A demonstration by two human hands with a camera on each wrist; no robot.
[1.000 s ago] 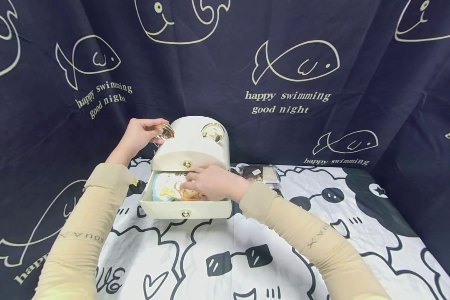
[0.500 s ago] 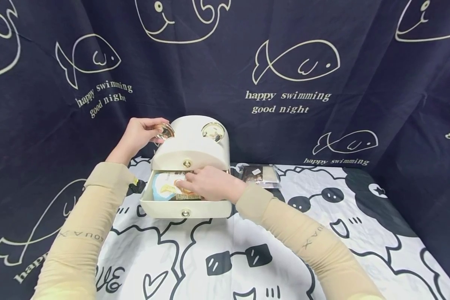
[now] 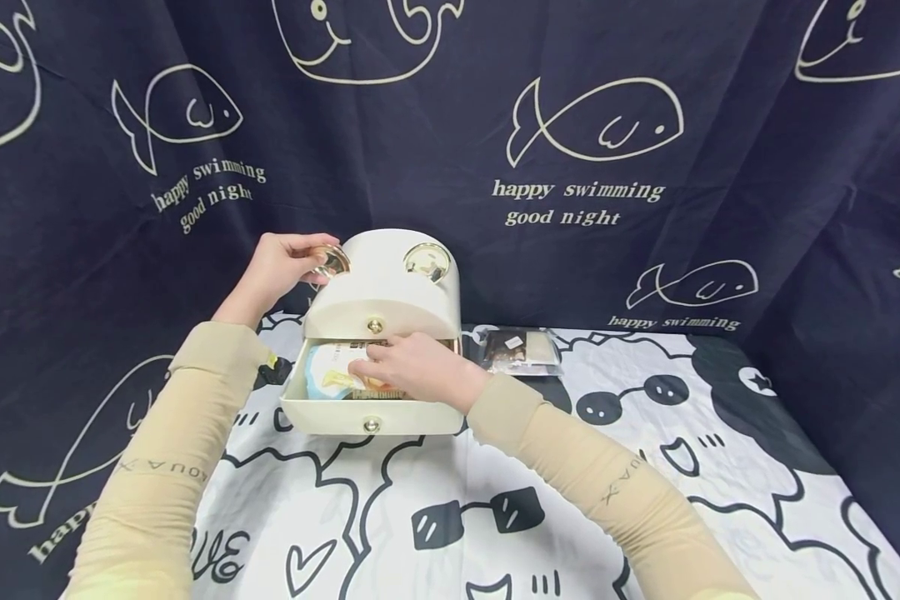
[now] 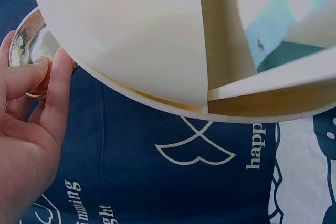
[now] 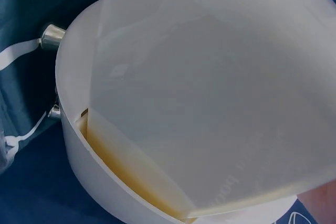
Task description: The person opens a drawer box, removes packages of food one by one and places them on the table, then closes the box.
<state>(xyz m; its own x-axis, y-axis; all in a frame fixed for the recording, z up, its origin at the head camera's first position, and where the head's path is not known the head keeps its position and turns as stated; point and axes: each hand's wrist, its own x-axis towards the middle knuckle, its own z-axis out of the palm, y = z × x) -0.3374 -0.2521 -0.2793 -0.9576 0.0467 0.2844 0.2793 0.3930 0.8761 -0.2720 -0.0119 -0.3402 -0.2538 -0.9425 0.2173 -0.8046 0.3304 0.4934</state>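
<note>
My left hand pinches the round gold ear of a white drawer box between thumb and fingers. The box's lower drawer is pulled out. Inside it lies a blue-and-white packet with food pictures. My right hand reaches over the drawer's right side, fingers spread and resting on the packet; the far fingers are hidden. In the right wrist view a pale surface fills most of the picture, with only a bit of skin at the lower right.
Clear flat packages lie right of the box on the patterned white cloth. A small black-and-yellow item sits by the left sleeve. A dark fish-print curtain hangs close behind the box.
My right hand has shifted slightly up and left over the drawer, its fingers less spread. The packet has moved a little, showing a brown patterned strip at its near edge. The left hand keeps its hold.
</note>
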